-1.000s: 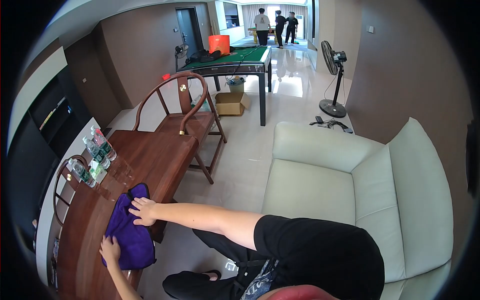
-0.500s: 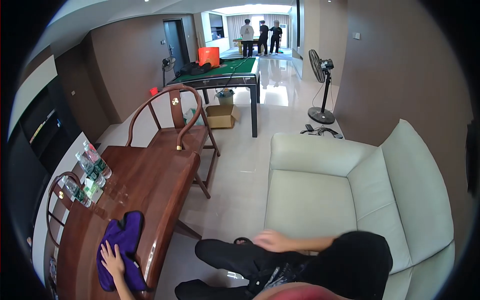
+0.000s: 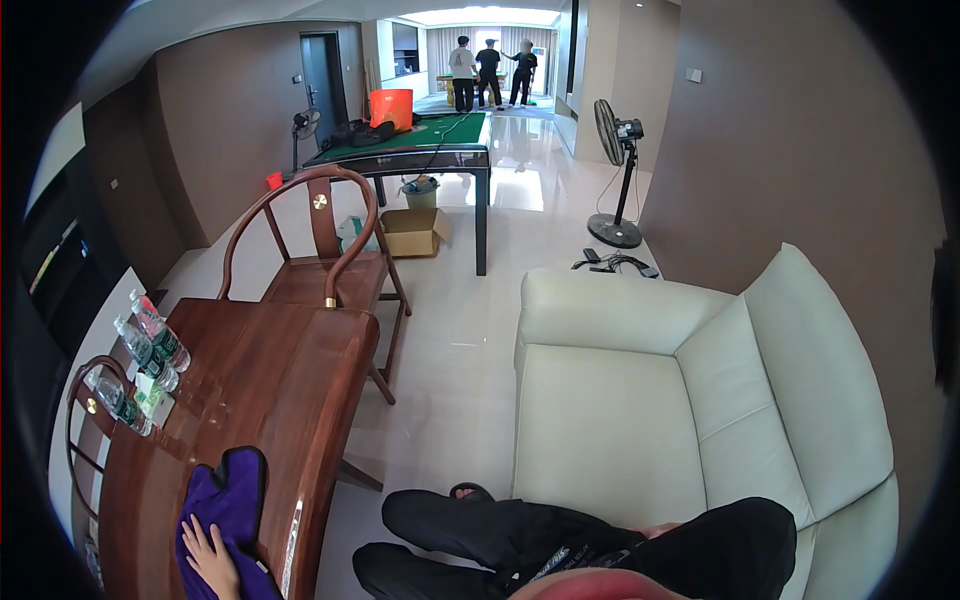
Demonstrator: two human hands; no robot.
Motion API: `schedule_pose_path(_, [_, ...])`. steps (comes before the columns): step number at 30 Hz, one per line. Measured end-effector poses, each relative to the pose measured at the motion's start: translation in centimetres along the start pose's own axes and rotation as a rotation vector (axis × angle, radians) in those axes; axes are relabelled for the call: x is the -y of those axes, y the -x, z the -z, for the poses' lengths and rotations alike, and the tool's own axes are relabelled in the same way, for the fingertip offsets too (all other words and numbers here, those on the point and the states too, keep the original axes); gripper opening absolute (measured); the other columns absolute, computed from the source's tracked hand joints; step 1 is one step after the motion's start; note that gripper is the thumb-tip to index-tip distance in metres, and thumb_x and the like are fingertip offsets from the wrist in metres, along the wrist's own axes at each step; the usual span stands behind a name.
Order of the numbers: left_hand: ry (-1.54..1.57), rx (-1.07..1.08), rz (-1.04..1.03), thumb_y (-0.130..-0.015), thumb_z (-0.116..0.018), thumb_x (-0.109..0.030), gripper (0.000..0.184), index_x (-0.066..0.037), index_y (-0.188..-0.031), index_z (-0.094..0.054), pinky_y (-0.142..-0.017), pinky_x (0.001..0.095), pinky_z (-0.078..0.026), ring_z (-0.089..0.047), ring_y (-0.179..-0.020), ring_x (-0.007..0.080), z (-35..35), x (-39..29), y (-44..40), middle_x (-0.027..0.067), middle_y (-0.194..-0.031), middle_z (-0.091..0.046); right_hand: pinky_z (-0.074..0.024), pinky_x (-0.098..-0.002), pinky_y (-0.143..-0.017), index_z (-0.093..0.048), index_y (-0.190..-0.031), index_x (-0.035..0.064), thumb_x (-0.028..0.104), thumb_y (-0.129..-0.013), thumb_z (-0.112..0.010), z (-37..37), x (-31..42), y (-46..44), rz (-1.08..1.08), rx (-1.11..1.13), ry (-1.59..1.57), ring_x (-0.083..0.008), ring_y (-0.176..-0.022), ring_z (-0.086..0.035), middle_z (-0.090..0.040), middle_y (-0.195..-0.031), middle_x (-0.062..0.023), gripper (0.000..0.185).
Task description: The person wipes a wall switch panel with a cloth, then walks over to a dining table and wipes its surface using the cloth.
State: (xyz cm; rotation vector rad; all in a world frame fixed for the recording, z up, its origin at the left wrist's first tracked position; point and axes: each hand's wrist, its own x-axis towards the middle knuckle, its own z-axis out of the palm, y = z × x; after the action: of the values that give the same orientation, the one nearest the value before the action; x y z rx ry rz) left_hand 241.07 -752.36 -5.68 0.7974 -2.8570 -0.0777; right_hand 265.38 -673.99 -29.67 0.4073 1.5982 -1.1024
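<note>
A purple cloth item with black edging (image 3: 236,500) lies on the brown wooden table (image 3: 270,380) at the lower left; its exact kind is unclear, and its near end runs out of view. My left hand (image 3: 212,562) rests flat on it with the fingers spread. On the right, only a little of my right hand (image 3: 656,530) shows beside my black-clad leg and sleeve. Its fingers are hidden, so I cannot tell whether it holds anything.
Several water bottles (image 3: 150,355) and a tissue pack (image 3: 153,402) stand at the table's left edge. A wooden chair (image 3: 322,280) is beyond it. To my right is a pale sofa (image 3: 605,420). A pool table (image 3: 440,130), a fan (image 3: 622,175) and several people (image 3: 488,72) are farther off.
My right hand has drawn back to the right, from over my leg to beside it. The whole view has shifted slightly; my left hand stays on the purple cloth.
</note>
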Motion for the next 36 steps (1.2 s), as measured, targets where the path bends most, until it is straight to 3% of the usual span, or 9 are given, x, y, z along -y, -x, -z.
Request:
schedule_pose_path(16, [-0.032,-0.006,0.009,-0.102,-0.034,-0.05,0.058,-0.024,-0.153,-0.03,-0.116,0.0561,-0.011,-0.02,-0.148,0.0281,0.4,-0.2,0.3,0.006,-0.161,-0.022,-0.0433,-0.0311,-0.056,-0.067,-0.094,-0.0009,0.032,-0.085,-0.065,2.4,1.2,-0.4,0.015,0.089,0.053,-0.0118,-0.065,-0.053,-0.06,-0.07,-0.0009,0.034])
schedule_pose_path(18, [-0.07,-0.04,-0.068,-0.098,-0.036,-0.058,0.064,-0.023,-0.151,-0.034,-0.111,0.0535,-0.028,-0.029,-0.143,0.0277,1.5,-0.8,1.1,0.0061,-0.159,-0.026,-0.0432,-0.0311,-0.056,-0.067,-0.094,-0.0009,0.032,-0.085,-0.065,2.6,1.4,-0.5,0.019,0.097,0.06,-0.0117,-0.065,-0.053,-0.06,-0.07,-0.0008,0.034])
schedule_pose_path(21, [0.02,-0.025,-0.095,-0.098,-0.034,-0.06,0.066,-0.023,-0.152,-0.031,-0.113,0.0597,-0.019,-0.022,-0.146,0.029,1.2,-0.2,1.0,0.0122,-0.158,-0.026,-0.0431,-0.031,-0.056,-0.067,-0.094,-0.001,0.032,-0.085,-0.065,2.9,1.6,-0.4,0.021,0.104,0.069,-0.0117,-0.065,-0.052,-0.06,-0.07,-0.0006,0.034])
schedule_pose_path(36, [0.016,-0.044,-0.099,-0.099,-0.036,-0.058,0.064,-0.021,-0.151,-0.034,-0.111,0.0589,-0.023,-0.026,-0.144,0.0312,1.5,-0.6,1.2,0.0138,-0.157,-0.028,-0.0422,-0.0308,-0.056,-0.066,-0.094,-0.0015,0.031,-0.084,-0.065,3.6,2.4,-0.6,0.055,0.146,0.102,-0.0114,-0.065,-0.051,-0.059,-0.07,0.0003,0.034])
